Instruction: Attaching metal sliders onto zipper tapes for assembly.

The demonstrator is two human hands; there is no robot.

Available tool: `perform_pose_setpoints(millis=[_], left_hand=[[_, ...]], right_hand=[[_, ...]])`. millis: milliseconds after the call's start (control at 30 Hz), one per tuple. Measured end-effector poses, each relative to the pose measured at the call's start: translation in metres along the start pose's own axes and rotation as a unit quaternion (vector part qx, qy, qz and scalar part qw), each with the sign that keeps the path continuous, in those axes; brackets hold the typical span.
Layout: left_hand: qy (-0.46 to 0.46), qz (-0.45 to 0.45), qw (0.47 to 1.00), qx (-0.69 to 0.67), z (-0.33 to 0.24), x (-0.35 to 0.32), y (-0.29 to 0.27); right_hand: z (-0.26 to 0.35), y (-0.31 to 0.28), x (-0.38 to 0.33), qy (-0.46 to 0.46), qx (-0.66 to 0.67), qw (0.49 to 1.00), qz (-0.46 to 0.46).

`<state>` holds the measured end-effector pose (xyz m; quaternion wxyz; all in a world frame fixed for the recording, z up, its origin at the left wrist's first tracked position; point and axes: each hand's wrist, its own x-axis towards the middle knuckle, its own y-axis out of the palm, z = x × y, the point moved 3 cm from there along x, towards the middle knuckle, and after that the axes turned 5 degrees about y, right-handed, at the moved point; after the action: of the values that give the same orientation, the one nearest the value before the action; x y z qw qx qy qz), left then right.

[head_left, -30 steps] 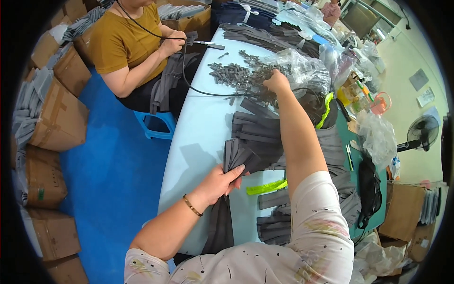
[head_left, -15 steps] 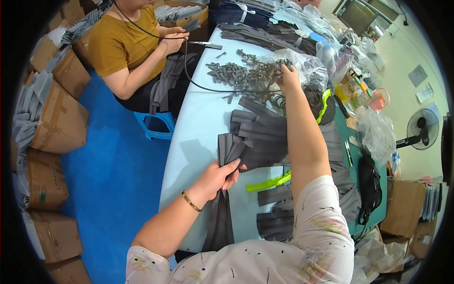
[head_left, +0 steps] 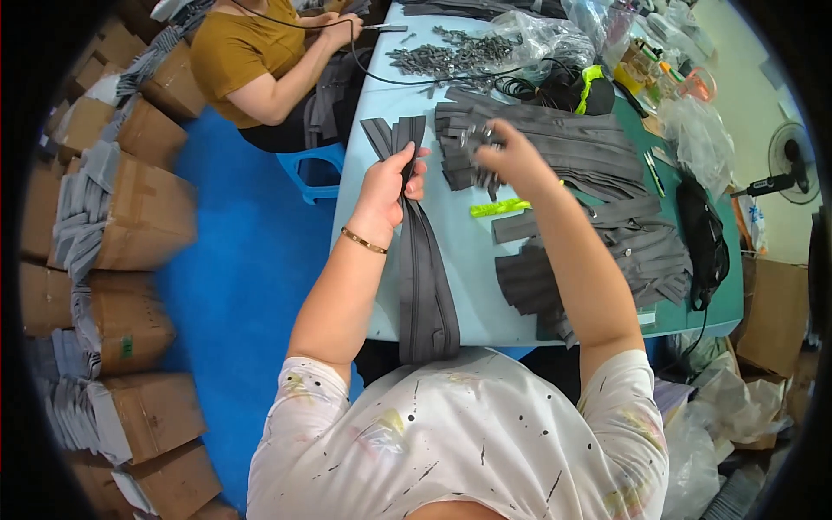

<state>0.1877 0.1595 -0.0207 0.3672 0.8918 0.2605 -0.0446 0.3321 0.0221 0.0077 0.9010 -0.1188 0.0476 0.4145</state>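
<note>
My left hand [head_left: 387, 185] grips a bundle of long grey zipper strips [head_left: 422, 277] that runs down the table's near edge toward my lap. My right hand [head_left: 505, 153] is closed around a handful of small metal zipper sliders [head_left: 476, 137], held just above the light blue table [head_left: 464, 251]. A heap of the same metal sliders [head_left: 451, 57] lies at the far end of the table. More grey zipper strips [head_left: 555, 143] are stacked to the right of my hands. A yellow-green marker [head_left: 499, 207] lies below my right wrist.
A person in a mustard shirt [head_left: 251, 61] sits at the far left of the table on a blue stool [head_left: 310, 166], holding a corded tool. Cardboard boxes [head_left: 130, 217] with grey strips line the left on blue floor. Plastic bags [head_left: 702, 139], a fan [head_left: 793, 165] stand right.
My right hand has come back from the far heap of sliders with a handful of them. My left hand has lifted the zipper bundle's end closer to me.
</note>
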Motion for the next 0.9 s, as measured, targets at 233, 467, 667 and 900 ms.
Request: perform_pose_setpoints(millis=[233, 467, 667, 900], left_hand=[[-0.042, 0.028, 0.995, 0.088, 0.011, -0.088, 0.019], [-0.064, 0.031, 0.993, 0.097, 0.047, -0.128, 0.017], [-0.055, 0.012, 0.990, 0.131, 0.069, -0.130, 0.020], [-0.033, 0.028, 0.980, 0.194, 0.078, -0.141, 0.037]], right_hand=[[-0.022, 0.054, -0.076, -0.059, -0.390, 0.919, -0.032], [-0.009, 0.042, -0.108, -0.111, -0.373, 0.921, -0.031], [-0.009, 0.024, -0.137, -0.157, -0.272, 0.943, -0.108], [-0.021, 0.030, -0.153, -0.144, 0.001, 0.984, -0.107]])
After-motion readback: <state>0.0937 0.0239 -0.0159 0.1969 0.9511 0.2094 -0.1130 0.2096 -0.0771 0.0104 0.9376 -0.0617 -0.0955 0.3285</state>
